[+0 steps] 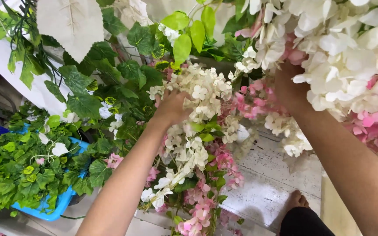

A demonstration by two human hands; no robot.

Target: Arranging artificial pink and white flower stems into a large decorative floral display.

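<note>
Whitewashed floor (pixel 267 183) — blue leaf-filled tub (pixel 62 201)

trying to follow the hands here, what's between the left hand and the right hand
In the head view, white blossoms and pink blossoms fill the stretch between the left hand and the right hand.

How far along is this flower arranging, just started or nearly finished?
Partway, I'd judge. Done: white and pink blossoms already hang thickly at upper right, with green leaves above left. In hand: the left hand grips a white flower garland that trails down, while the right hand reaches in among the blossoms. Left: a blue tub is full of leafy vines.
</note>
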